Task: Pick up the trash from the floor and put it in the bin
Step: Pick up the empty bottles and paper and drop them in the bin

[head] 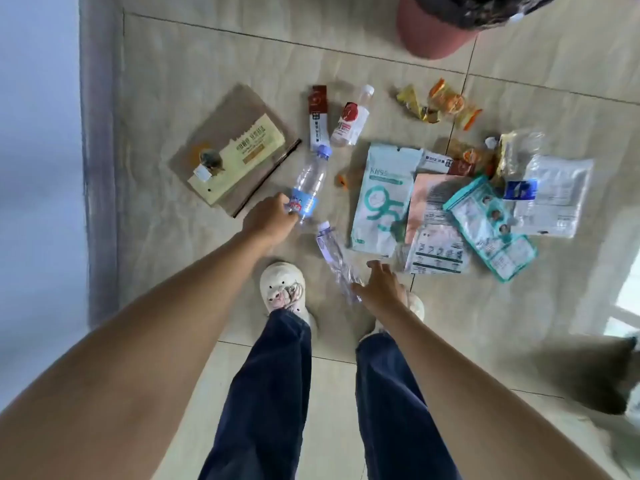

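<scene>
I am looking straight down at a tiled floor (194,81) strewn with trash, with both of my bare arms stretching toward it. My left hand (268,216) is closing its fingers around the lower half of a clear water bottle (309,183) with a blue label and a pale blue cap; the bottle is lying with its cap pointing away from me, just beside a brown paper bag (239,150) that is lying flat to its left. My right hand (379,285) is gripping the base end of a second, crumpled clear bottle (334,258), whose cap end is pointing up toward the first bottle without quite touching it.

Beyond the first bottle a narrow red-and-white sachet (318,116) and a small bottle with a red label (350,121) are lying side by side. To the right, a pale green mask packet (382,192) is overlapping a heap of flat plastic wrappers (491,216), and some orange and yellow snack wrappers (443,102) are lying farther back. A tiny orange scrap (341,180) is sitting between the first bottle and the mask packet.

The bin (436,32), reddish-pink with a dark liner, is standing at the top edge of the view, well apart from both hands. My white shoes (284,289) and dark blue trousers (270,393) are showing below, with the right shoe mostly hidden behind my right hand.
</scene>
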### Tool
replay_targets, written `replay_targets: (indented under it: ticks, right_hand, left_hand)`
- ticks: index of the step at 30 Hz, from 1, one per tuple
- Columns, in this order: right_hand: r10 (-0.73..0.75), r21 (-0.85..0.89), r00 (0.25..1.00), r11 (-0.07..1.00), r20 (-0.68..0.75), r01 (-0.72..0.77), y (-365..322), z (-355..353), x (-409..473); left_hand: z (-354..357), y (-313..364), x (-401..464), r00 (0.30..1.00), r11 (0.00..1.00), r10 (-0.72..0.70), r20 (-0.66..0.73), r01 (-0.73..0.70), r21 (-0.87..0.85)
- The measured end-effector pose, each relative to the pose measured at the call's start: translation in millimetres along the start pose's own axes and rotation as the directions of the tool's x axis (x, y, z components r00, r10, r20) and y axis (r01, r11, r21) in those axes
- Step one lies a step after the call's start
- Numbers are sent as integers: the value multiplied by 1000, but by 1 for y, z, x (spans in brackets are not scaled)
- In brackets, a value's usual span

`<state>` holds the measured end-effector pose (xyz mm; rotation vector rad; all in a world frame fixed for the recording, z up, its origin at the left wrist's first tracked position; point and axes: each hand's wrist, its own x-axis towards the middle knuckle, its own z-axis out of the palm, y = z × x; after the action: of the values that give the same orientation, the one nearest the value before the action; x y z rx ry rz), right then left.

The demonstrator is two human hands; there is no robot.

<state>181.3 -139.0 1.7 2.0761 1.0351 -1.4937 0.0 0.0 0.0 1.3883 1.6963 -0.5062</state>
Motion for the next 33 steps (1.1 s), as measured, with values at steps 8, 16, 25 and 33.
replay_targets:
  ticks: [8,16,25,33]
  right_hand:
    - [-20,-1,995,1000,-96,20,8,67,99]
    - [-132,-121,969,987,-208,109,9,106,149]
    - [47,475,937,870,-347,132,-8,82,136]
    - [122,609,840,744,-529,275,-55,10,166]
  left_hand:
    - [67,-1,100,981,997,-82,-178,82,-9]
    - [114,-11,143,976,990,-133,-170,122,-74]
    - [60,-51,129,929,958,-45,-368,-64,-279]
    - [-34,-142,181,912,981,-186,-366,152,-119]
